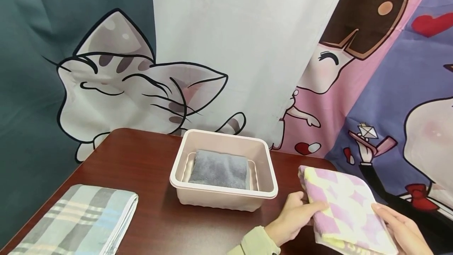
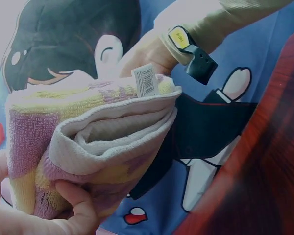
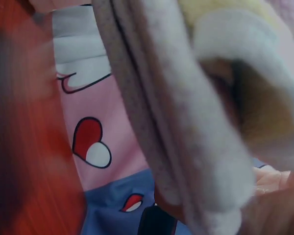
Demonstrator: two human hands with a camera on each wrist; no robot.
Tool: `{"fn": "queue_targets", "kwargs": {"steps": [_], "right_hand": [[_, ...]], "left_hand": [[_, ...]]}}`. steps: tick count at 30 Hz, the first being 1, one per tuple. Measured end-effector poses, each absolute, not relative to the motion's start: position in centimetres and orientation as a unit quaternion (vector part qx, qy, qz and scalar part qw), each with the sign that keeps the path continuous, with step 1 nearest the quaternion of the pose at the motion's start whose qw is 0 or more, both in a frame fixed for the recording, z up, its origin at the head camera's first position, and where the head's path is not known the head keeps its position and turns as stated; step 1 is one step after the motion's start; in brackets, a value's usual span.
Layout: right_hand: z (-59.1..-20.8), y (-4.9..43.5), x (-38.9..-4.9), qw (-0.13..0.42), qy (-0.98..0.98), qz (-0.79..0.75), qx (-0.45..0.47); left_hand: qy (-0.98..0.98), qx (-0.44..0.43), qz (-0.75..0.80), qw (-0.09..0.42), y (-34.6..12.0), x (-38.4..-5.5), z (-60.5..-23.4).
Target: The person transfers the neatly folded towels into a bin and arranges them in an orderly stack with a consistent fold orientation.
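A folded towel [image 1: 343,204] with a purple, yellow and white pattern is held up between both hands, at the right of the head view. My left hand [image 1: 295,215] pinches its left edge, thumb on the front face. The right hand [image 1: 401,225] grips the opposite edge, fingers curled over it. In the left wrist view the towel's layers [image 2: 115,129] fold over one another, and a small barcode label [image 2: 145,81] sticks up. Towel layers [image 3: 171,112] fill much of the right wrist view and hide most of the right hand.
A pale plastic bin [image 1: 226,199] stands on the dark red table [image 1: 155,215] with a folded grey towel [image 1: 219,168] inside. At the left lies a folded plaid cloth [image 1: 78,217]. Behind the table hangs a cartoon-printed curtain [image 1: 247,50].
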State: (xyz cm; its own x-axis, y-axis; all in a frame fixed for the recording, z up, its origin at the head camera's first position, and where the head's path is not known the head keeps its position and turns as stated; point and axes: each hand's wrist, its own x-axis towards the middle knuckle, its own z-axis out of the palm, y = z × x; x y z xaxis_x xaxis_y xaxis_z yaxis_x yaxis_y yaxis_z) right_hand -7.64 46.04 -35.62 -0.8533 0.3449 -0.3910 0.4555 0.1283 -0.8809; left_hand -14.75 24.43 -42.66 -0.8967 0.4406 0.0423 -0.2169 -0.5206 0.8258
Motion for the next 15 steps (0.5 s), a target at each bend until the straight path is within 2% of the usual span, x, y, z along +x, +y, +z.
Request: {"fn": "queue_targets", "kwargs": {"steps": [2,7,15], "right_hand": [[-35.3,45.5,-7.7,0.037,0.730,-0.635,0.249],[-34.3,44.4,-8.0,0.012,0.704,-0.680,0.203],[-33.3,42.6,-9.1,-0.032,0.681,-0.722,0.119]], "left_hand": [[0.444,0.124,0.867,0.187,23.2,-14.3,-40.9],[0.424,0.103,0.873,0.216,20.6,-13.6,-37.2],[0.416,0.114,0.877,0.212,19.3,-15.1,-36.2]]}}
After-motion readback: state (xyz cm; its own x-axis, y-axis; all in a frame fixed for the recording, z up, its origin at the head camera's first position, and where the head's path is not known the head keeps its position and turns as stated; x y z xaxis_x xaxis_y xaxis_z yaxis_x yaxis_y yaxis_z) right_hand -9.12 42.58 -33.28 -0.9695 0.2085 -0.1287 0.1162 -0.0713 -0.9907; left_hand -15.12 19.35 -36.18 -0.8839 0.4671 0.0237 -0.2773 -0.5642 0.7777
